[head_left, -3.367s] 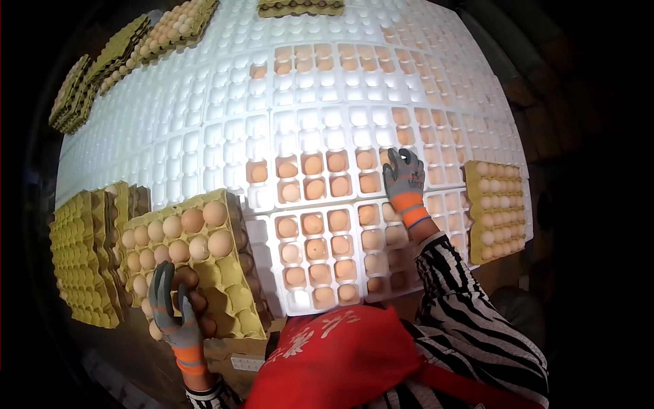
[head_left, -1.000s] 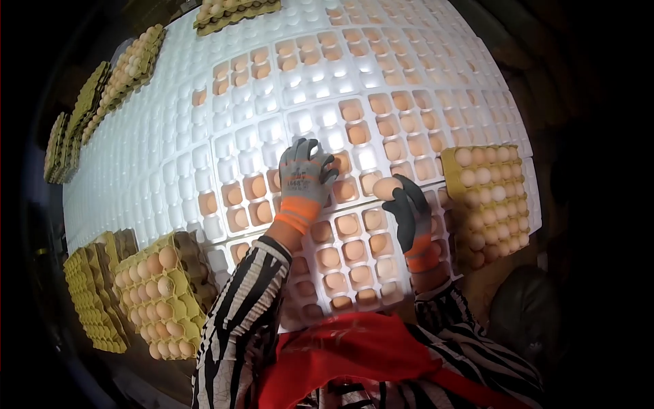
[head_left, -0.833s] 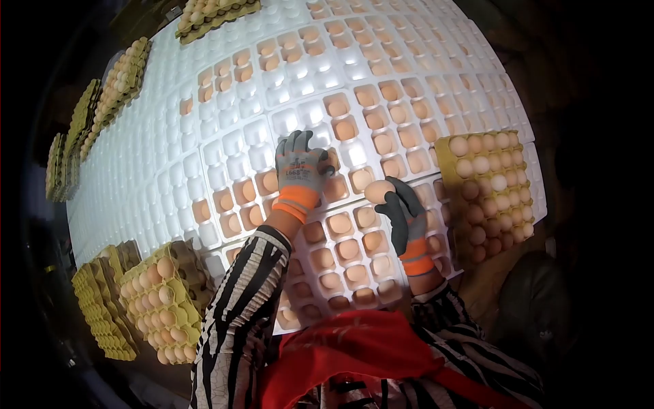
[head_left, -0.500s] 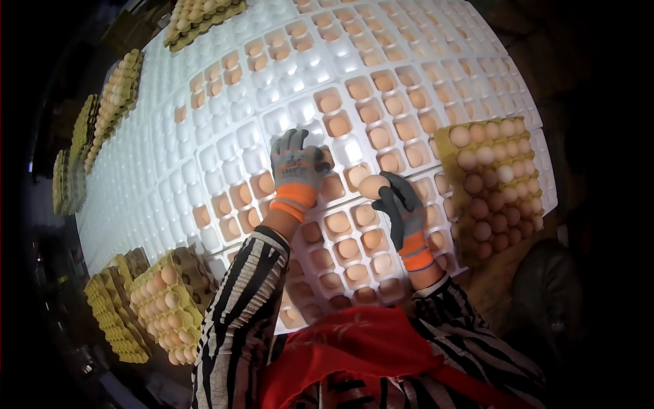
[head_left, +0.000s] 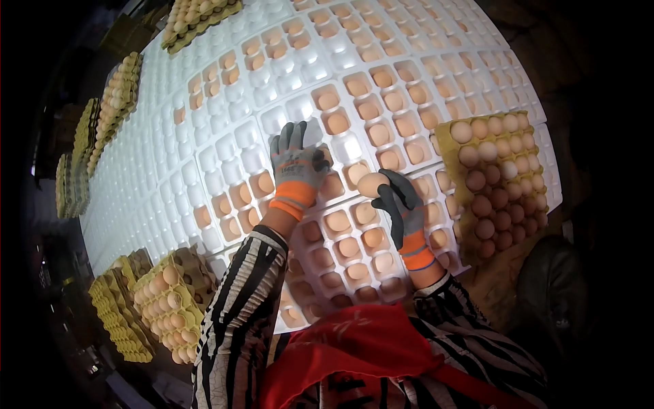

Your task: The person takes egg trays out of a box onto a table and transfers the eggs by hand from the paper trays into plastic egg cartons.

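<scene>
My right hand (head_left: 403, 204), in a grey and orange work glove, pinches a brown egg (head_left: 373, 185) between thumb and fingers, just above the white foam egg trays. My left hand (head_left: 298, 163), gloved the same way, lies over a white foam tray (head_left: 272, 121) with its fingers stretched out. Its thumb is beside a filled pocket, and the pockets under the palm are hidden. Single eggs sit in many pockets around both hands, such as an egg (head_left: 336, 123) beyond the left hand and an egg (head_left: 348, 247) nearer me.
At the right, a yellow pulp tray (head_left: 446, 146) full of eggs rests on the foam trays. More pulp trays with eggs (head_left: 167, 300) stand at the lower left, and others (head_left: 112, 102) line the far left edge. A red apron (head_left: 354, 347) shows at the bottom.
The hands keep almost the same places, and the right one still grips the egg. My left fingers have shifted slightly upward. The view has turned a little.
</scene>
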Motion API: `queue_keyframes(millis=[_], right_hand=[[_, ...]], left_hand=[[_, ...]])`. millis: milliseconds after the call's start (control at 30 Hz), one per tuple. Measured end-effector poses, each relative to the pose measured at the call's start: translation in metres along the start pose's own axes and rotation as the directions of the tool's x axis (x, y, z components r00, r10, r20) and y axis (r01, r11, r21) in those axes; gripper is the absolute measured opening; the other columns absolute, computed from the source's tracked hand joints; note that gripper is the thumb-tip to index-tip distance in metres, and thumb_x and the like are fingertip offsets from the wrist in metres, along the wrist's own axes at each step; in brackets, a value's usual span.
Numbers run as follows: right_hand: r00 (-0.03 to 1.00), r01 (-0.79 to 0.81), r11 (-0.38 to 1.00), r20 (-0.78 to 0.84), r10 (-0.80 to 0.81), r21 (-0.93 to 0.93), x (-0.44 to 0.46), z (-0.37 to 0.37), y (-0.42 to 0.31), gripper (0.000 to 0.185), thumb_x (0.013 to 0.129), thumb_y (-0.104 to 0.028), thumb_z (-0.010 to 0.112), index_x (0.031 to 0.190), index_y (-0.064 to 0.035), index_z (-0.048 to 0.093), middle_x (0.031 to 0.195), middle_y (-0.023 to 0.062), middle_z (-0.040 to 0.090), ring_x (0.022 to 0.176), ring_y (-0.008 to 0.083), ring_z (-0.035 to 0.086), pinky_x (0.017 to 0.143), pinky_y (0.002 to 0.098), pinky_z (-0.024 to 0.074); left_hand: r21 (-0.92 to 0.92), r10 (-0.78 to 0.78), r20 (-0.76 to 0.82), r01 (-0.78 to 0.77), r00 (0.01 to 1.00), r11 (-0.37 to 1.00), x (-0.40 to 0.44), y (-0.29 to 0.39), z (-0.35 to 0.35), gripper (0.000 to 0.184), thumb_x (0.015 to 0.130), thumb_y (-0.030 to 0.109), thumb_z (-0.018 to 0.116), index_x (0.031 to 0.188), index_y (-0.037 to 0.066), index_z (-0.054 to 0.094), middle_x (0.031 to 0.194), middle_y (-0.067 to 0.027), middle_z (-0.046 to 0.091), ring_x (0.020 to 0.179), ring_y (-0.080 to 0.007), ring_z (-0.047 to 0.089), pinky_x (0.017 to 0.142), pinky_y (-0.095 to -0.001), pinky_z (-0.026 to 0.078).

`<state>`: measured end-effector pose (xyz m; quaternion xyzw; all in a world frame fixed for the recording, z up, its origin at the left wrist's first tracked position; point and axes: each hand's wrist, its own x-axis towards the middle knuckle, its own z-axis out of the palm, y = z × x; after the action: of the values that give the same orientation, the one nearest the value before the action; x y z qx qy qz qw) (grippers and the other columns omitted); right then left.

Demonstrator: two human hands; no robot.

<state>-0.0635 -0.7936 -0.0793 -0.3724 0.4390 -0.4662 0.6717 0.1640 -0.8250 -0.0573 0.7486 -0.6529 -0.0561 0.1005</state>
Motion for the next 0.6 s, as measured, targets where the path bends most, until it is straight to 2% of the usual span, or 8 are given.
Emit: queue_keyframes(millis=[200,300,400,433,467,500,567,600], right_hand=[[1.000,0.000,1.000,0.012,0.000,0.021,0.002,-0.002,0.001,0.039,0.096,-0.009,0.069,0.133,0.0003,0.060,0.116,0.0048,0.065,0.095,0.0117,0.064,0.080,0.0257,0.0571],[0.999,-0.002,0.998,0.044,-0.001,0.069,0.004,-0.002,0.000,0.039,0.095,-0.008,0.069,0.133,0.0003,0.061,0.115,0.0047,0.065,0.096,0.0112,0.064,0.081,0.0254,0.0567],[0.985,0.111,0.993,0.125,-0.115,0.038,0.016,0.008,0.003,0.040,0.094,-0.005,0.070,0.132,0.0002,0.061,0.115,0.0043,0.065,0.098,0.0108,0.064,0.083,0.0251,0.0556],[0.945,0.316,0.927,0.154,-0.288,-0.201,0.024,0.018,0.000,0.040,0.093,-0.005,0.072,0.131,0.0000,0.062,0.112,0.0029,0.065,0.097,0.0099,0.062,0.083,0.0248,0.0532],[0.915,0.400,0.845,0.213,-0.343,-0.356,0.033,0.028,-0.005,0.039,0.092,-0.009,0.071,0.130,-0.0023,0.063,0.114,0.0045,0.065,0.099,0.0138,0.062,0.085,0.0287,0.0521],[0.880,0.474,0.730,0.275,-0.386,-0.492,0.042,0.034,-0.009,0.039,0.091,-0.012,0.071,0.129,-0.0046,0.064,0.115,0.0062,0.065,0.100,0.0178,0.062,0.088,0.0325,0.0510],[0.791,0.605,0.440,0.436,-0.430,-0.664,0.058,0.057,-0.010,0.039,0.089,-0.019,0.071,0.127,-0.0093,0.066,0.118,0.0094,0.066,0.104,0.0256,0.061,0.092,0.0402,0.0488],[0.732,0.665,0.285,0.528,-0.430,-0.690,0.065,0.076,-0.003,0.039,0.088,-0.023,0.070,0.126,-0.0116,0.067,0.120,0.0110,0.066,0.106,0.0296,0.061,0.095,0.0441,0.0477]], left_hand=[[-0.071,-0.031,0.009,0.031,0.999,0.997,-0.002,-0.002,0.001,0.019,0.076,0.029,0.080,0.090,0.017,0.079,0.152,-0.0117,0.048,0.146,-0.0376,0.033,0.121,-0.0493,0.021],[-0.127,-0.030,-0.023,0.027,0.999,0.992,-0.006,0.003,-0.014,0.019,0.075,0.027,0.080,0.089,0.015,0.079,0.150,-0.0129,0.050,0.145,-0.0395,0.034,0.120,-0.0495,0.025],[-0.250,-0.056,-0.081,0.034,0.995,0.968,-0.016,0.002,-0.045,0.019,0.076,0.025,0.080,0.090,0.011,0.079,0.147,-0.0154,0.053,0.144,-0.0410,0.036,0.119,-0.0496,0.027],[-0.296,-0.028,-0.157,-0.020,0.987,0.955,-0.024,-0.002,-0.060,0.018,0.076,0.020,0.080,0.089,0.007,0.078,0.144,-0.0174,0.056,0.142,-0.0425,0.039,0.117,-0.0500,0.030],[-0.338,-0.042,-0.210,-0.032,0.977,0.940,-0.043,-0.011,-0.092,0.015,0.076,0.012,0.080,0.089,0.005,0.077,0.146,-0.0180,0.055,0.144,-0.0423,0.037,0.117,-0.0498,0.033],[-0.333,-0.059,-0.205,-0.013,0.977,0.943,-0.057,-0.013,-0.115,0.014,0.076,0.009,0.080,0.089,0.005,0.076,0.147,-0.0176,0.054,0.146,-0.0416,0.036,0.116,-0.0497,0.034],[-0.318,-0.116,-0.189,0.051,0.975,0.947,-0.090,-0.022,-0.150,0.015,0.075,0.005,0.080,0.090,0.005,0.075,0.150,-0.0168,0.051,0.149,-0.0403,0.032,0.117,-0.0498,0.034],[-0.304,-0.159,-0.178,0.100,0.971,0.947,-0.110,-0.031,-0.167,0.016,0.076,0.004,0.081,0.090,0.005,0.074,0.152,-0.0165,0.050,0.150,-0.0397,0.031,0.117,-0.0499,0.033]])
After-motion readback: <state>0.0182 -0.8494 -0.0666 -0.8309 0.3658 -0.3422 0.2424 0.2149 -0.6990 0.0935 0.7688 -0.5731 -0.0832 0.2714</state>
